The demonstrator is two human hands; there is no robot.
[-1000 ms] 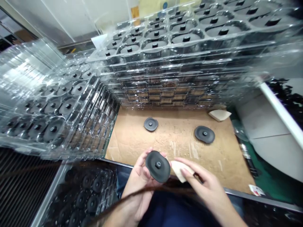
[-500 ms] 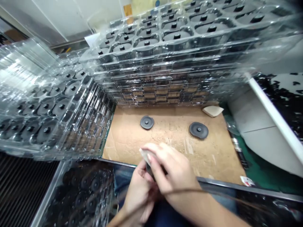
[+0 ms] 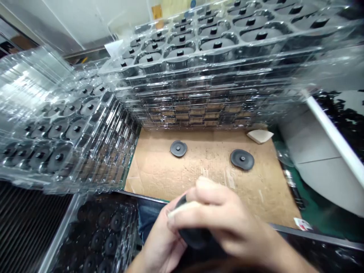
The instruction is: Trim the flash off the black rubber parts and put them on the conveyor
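Note:
Near the front edge of the bench, my left hand (image 3: 163, 239) grips a dark grey rubber disc (image 3: 195, 236), tilted and partly hidden by my fingers. My right hand (image 3: 224, 216) lies over the disc, fingers bent and a little blurred. Between its fingertips shows the edge of a small pale piece (image 3: 171, 213), too hidden to name exactly. Two similar discs, each with a small central stub, lie apart on the cardboard: a left disc (image 3: 178, 148) and a larger right disc (image 3: 242, 159).
Tall stacks of clear plastic trays (image 3: 199, 81) filled with discs stand behind the cardboard (image 3: 153, 170) and at the left (image 3: 93, 148). A cream wedge-shaped piece (image 3: 260, 135) lies back right. Beyond it stands a white bin (image 3: 318, 151) beside black parts. Another disc-filled tray (image 3: 96, 239) sits lower left.
My right hand has turned and moved over the disc, covering most of the pale piece. More of the disc shows below my fingers. The view has shifted slightly.

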